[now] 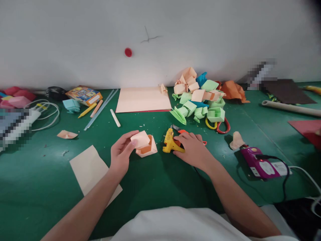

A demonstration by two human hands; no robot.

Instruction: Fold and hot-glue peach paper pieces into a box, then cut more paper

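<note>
Tried reading the labels first: the purple adapter (259, 162) has pale stickers with print too small to make out, and the lettering on the one colorful printed box (85, 96) at back left is too blurry too.

Left hand (122, 150) has thumb and fingers pinched on one folded peach piece (140, 139), right over one open peach paper box (146, 153) sitting on the green counter (150, 190). Can't tell if the two are joined. Right hand (192, 147) is on the one yellow glue gun (169, 140), just right of the paper box, fingers and thumb around the handle; can't tell if they've closed tight on it.

Other counts: one pale sheet (90, 165) partly under the left forearm, one yellow pen (87, 110), one short white stick (115, 117), and one pair of scissors (224, 126) with red and yellow handles. The paper pile (199, 95) behind them is peach, green, blue and orange, too overlapped to count.
</note>
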